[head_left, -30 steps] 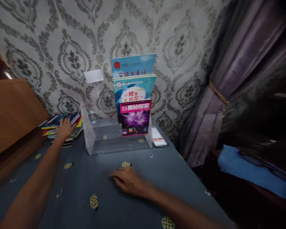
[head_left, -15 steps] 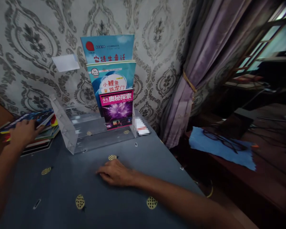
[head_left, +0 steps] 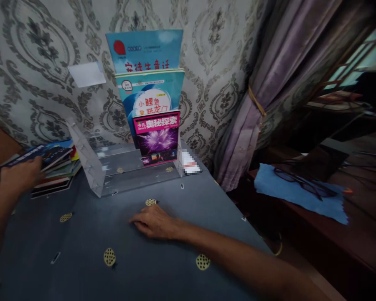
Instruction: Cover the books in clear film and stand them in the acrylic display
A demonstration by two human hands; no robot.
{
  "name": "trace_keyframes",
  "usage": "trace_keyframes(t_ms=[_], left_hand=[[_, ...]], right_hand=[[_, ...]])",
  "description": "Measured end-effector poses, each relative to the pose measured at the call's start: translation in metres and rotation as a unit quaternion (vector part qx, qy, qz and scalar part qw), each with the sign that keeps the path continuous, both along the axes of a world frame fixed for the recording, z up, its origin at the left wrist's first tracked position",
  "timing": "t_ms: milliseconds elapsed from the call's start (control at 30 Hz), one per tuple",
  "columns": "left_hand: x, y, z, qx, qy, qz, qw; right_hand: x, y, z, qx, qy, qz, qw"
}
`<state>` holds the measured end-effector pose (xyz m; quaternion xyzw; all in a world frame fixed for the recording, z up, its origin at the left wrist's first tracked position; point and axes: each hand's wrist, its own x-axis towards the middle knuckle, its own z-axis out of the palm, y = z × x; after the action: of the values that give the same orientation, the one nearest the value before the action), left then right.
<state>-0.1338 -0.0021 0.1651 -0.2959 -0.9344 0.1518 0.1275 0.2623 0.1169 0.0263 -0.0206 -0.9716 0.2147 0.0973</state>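
At the left, my left hand (head_left: 20, 175) grips the near edge of a dark blue book (head_left: 47, 155), thumb on its cover and the other fingers hidden. Under that book lies a stack of books (head_left: 58, 177). My right hand (head_left: 153, 221) rests on the tablecloth with its fingers curled together and nothing visible in them. Behind it stands a clear acrylic book rack (head_left: 89, 167). On the rack's right side, three books stand in stepped rows: a tall blue book (head_left: 146, 48), a teal book (head_left: 169, 90) and a smaller magenta and purple book (head_left: 159, 140).
A dark blue-grey tablecloth (head_left: 81, 267) covers the table. A white label (head_left: 86, 74) shows above the rack's left part, and a blurred white item (head_left: 190, 164) lies right of it. Beyond a tied curtain (head_left: 238, 125), glasses (head_left: 303, 182) lie on a blue cloth (head_left: 278, 194).
My left hand has drawn back toward the near left, going from spread over the dark blue book to gripping it; the book has shifted slightly. My right hand stays resting. The view has shifted slightly.
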Motion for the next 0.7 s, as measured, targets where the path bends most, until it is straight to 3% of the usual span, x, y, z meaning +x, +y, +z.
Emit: trace_keyframes(t_ms=[133, 233, 500, 700], left_hand=[[0.028, 0.022, 0.002, 0.009, 0.023, -0.032, 0.999], [0.029, 0.029, -0.008, 0.029, 0.034, -0.028, 0.999], [0.021, -0.002, -0.017, 0.063, 0.040, -0.046, 0.996], [0.020, -0.007, -0.029, 0.097, 0.042, -0.043, 0.993]], right_hand=[[0.001, 0.000, -0.002, -0.015, 0.007, -0.021, 1.000], [0.000, 0.000, -0.002, -0.024, 0.010, -0.022, 0.999], [-0.002, 0.000, -0.008, -0.049, 0.038, -0.010, 0.998], [-0.003, -0.001, -0.011, -0.057, 0.021, -0.025, 0.998]])
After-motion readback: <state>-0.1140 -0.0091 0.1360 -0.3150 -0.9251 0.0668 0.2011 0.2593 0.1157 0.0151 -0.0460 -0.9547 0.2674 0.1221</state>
